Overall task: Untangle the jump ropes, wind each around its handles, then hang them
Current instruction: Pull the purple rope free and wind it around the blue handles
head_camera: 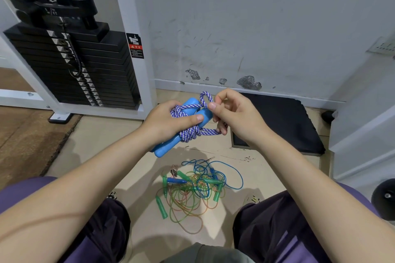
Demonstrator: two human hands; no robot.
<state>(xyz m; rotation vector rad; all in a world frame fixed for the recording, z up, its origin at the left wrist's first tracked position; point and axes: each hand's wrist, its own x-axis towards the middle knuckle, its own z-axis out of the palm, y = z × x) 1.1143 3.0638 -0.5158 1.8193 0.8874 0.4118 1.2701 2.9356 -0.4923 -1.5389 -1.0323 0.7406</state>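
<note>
My left hand [168, 120] grips two light blue handles [165, 147] held side by side, with a blue-and-white braided rope [189, 133] wound around them. My right hand [232, 113] pinches a small loop of that rope [206, 98] above the handles between thumb and forefinger, and its lower fingers touch a strand near the winding. On the floor below lies a tangled heap of thin plastic jump ropes [193, 190], green, orange and blue, with several green handles [161, 207] and a blue handle [176, 180] mixed in.
A black weight stack machine [72, 64] in a white frame stands at the left. A scuffed white wall [256, 28] is ahead. A dark mat [284, 121] lies on the floor to the right. My knees [277, 220] flank the heap.
</note>
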